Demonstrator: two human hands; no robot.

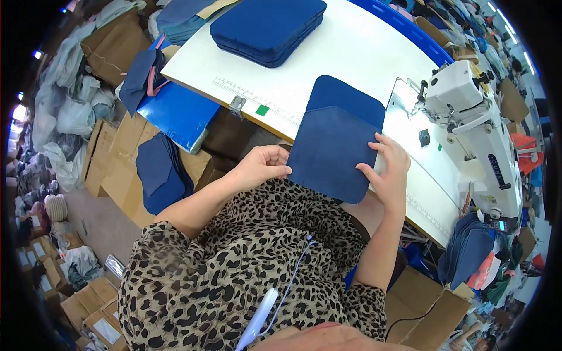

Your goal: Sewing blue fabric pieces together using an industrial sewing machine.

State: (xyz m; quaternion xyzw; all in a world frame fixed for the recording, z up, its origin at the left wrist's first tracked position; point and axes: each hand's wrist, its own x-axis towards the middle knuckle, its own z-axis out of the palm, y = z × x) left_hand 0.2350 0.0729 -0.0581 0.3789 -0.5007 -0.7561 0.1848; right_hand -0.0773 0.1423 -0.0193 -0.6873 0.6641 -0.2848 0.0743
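A dark blue fabric panel [336,90] with rounded corners lies partly on the white table and reaches over its front edge toward my lap. A slightly duller blue pocket piece [333,146] covers its nearer part, with a shallow pointed upper edge. At the panel's left edge, my left hand [263,167] is closed, thumb and curled fingers pinching the border. My right hand [388,169] rests on the right border, its fingers apart and its thumb lying on the pocket piece. Right of the panel stands a white sewing machine [462,88].
A thick stack of blue panels [266,29] sits at the table's far left. More blue pieces [161,172] lie on a cardboard box [126,169] at left, and others [468,248] hang at right. A metal clip [237,105] is on the front edge of the table [357,44].
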